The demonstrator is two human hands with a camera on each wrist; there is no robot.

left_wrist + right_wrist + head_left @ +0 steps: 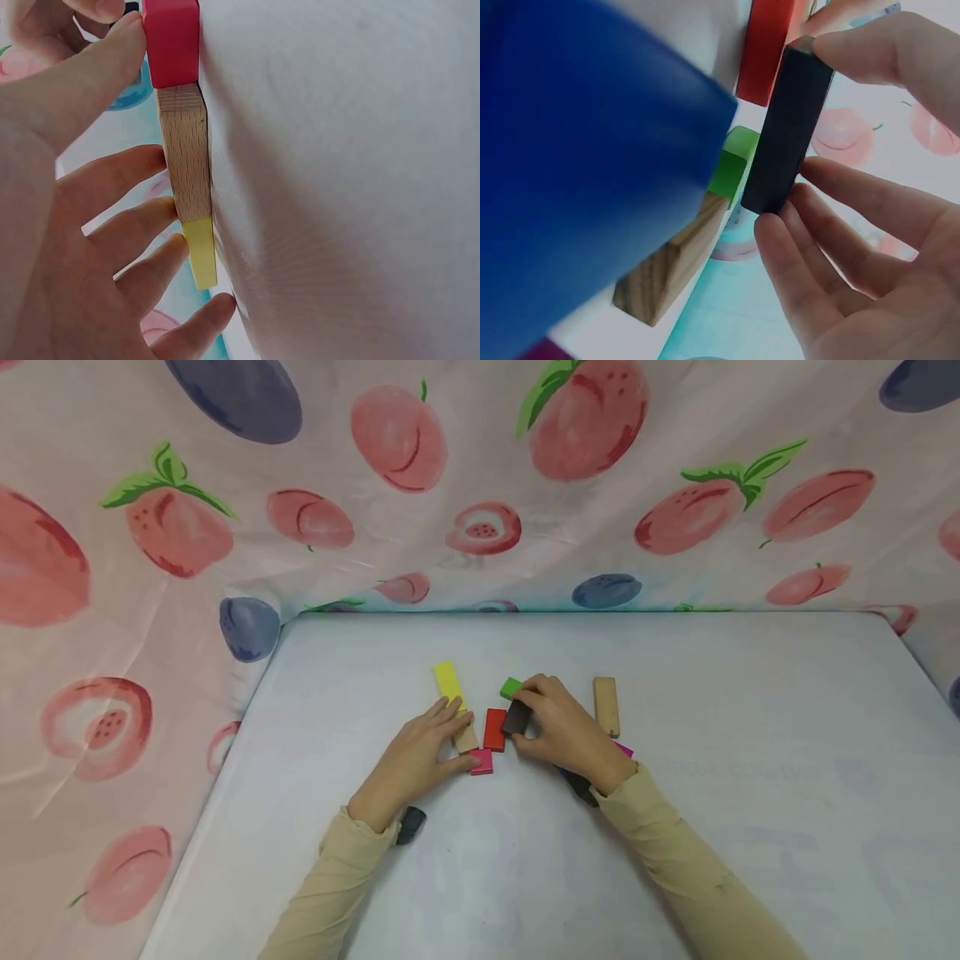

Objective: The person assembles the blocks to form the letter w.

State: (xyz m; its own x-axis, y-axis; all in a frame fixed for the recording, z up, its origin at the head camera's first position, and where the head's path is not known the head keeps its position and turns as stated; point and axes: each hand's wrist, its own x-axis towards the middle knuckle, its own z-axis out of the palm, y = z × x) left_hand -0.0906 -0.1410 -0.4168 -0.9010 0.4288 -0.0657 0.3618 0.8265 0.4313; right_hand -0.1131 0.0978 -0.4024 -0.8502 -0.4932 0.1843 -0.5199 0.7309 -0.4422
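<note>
My right hand point(562, 735) pinches a black block point(789, 131) between thumb and fingertips, beside a red block point(494, 729). Just beyond those fingers lies a green block point(511, 687). My left hand point(416, 756) rests along a row of blocks with its fingers extended. Its thumb touches a pink block point(172, 41); other fingertips lie against a plain wooden block point(186, 161) and a yellow block point(199, 251) end to end with it. The red block stands between the row and the black block in the head view.
Another wooden block point(606, 706) lies right of my right hand. Below that wrist are a dark block point(581, 789) and a partly hidden magenta piece point(624, 749). A large blue block point(592, 165) fills the near right wrist view. One black piece point(411, 825) sits by my left sleeve.
</note>
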